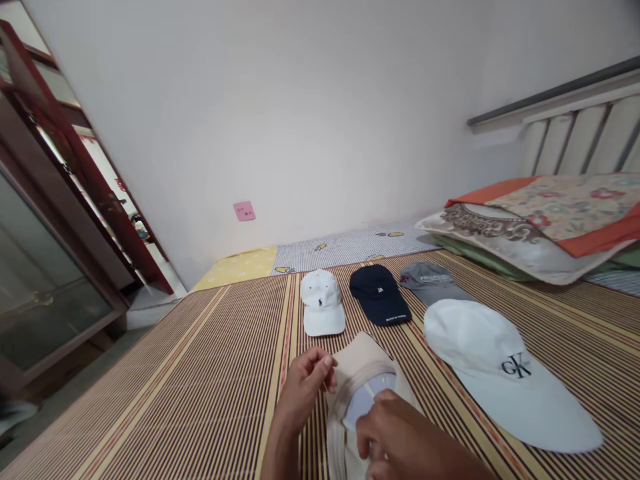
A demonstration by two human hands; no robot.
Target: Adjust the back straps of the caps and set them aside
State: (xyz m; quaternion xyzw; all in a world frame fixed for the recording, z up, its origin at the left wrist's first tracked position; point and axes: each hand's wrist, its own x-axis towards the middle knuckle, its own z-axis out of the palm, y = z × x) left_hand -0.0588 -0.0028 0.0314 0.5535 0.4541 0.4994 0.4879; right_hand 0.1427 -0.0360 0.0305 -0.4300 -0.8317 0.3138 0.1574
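A beige cap (361, 350) lies on a striped mat (200, 380), its pale lining facing me, directly between the two hands; the bottom of the frame crops its near end. My left hand (306, 381) is half curled at the cap's left edge, thumb against the fingers; I cannot tell whether anything is pinched there. My right hand (393, 432) bends over the cap's opening, blurred and covering part of the lining; its fingertips are partly hidden, so I cannot tell whether it grips the fabric. Beyond are a small white cap (323, 303) and a navy cap (376, 291), whose brim lettering is too small for me to read. A large white cap (480, 360) marked CK partly covers a gray cap (434, 283), its lettering blurred.
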